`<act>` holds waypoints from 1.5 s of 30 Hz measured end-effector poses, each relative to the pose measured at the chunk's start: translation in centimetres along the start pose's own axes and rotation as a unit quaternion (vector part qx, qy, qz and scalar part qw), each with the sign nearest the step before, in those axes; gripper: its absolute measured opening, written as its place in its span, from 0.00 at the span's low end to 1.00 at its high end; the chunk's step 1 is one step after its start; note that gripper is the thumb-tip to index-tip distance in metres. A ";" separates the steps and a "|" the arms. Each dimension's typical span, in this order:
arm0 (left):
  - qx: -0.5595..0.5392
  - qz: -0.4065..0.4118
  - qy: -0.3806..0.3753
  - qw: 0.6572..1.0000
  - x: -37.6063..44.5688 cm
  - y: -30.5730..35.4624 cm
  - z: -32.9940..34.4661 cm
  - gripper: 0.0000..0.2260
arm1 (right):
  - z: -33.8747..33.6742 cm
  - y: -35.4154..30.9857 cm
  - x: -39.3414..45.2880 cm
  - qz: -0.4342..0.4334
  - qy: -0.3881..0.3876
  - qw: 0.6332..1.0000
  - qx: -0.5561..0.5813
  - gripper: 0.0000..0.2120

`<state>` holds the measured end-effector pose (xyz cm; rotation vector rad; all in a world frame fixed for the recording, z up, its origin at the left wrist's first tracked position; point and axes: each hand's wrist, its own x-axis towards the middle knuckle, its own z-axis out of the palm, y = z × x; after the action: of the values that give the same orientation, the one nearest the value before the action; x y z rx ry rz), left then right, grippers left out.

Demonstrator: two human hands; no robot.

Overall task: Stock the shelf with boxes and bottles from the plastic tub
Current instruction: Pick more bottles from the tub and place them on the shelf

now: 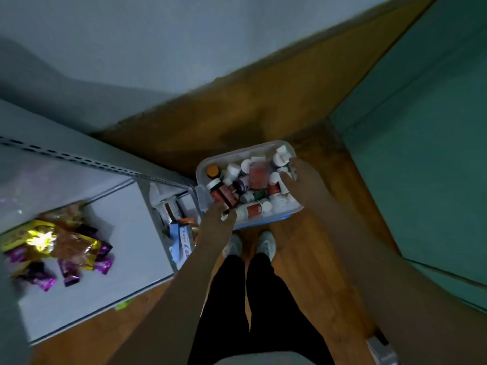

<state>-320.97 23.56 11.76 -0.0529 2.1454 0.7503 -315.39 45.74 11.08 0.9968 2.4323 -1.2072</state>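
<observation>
A clear plastic tub [204, 164] with a blue base sits on the wooden floor ahead of my feet, filled with several white-capped bottles and a reddish box [257, 175]. My left hand [217, 219] reaches into its near left corner, fingers closed around a dark red bottle [224, 194]. My right hand [303, 180] rests inside the tub's right side, fingers curled over white bottles [280, 158]; whether it grips one is unclear. The grey metal shelf [126, 214] stands to the left.
The top shelf board carries gold and purple snack packets [52, 248]. A lower shelf level [176, 222] holds boxes and packets. A teal panel [421, 154] rises on the right. My shoes [250, 245] stand just behind the tub.
</observation>
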 end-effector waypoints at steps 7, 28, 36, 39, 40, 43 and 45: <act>-0.044 -0.119 0.049 0.991 11.1 -1.1 2.6 0.08 | 7.8 3.4 8.4 -0.008 -0.037 0.999 -0.038 0.13; -0.037 -0.146 0.134 0.980 18.5 -2.9 5.1 0.28 | 14.5 6.1 13.5 -0.016 -0.002 0.980 -0.196 0.37; -0.096 -0.059 0.159 0.981 11.7 -0.9 3.3 0.28 | 9.0 3.6 9.4 -0.020 0.006 0.997 -0.077 0.32; -0.168 -0.030 0.163 0.972 6.8 0.7 2.2 0.25 | 4.7 0.9 7.3 -0.021 0.012 0.999 0.047 0.32; -0.192 -0.018 0.165 0.967 4.9 1.5 1.6 0.23 | 3.0 -0.4 6.2 -0.027 0.001 0.996 0.087 0.30; -0.261 0.025 0.179 0.948 -1.3 4.3 -0.1 0.19 | -1.6 -4.6 3.0 -0.040 -0.043 0.984 0.168 0.30; -0.307 0.053 0.187 0.932 -5.2 5.9 -1.3 0.19 | -4.1 -7.9 0.6 -0.060 -0.063 0.972 0.219 0.30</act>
<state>-320.24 26.58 19.11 -0.4431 2.1856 1.5583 -320.85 45.84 18.20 0.8499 2.1998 -1.8444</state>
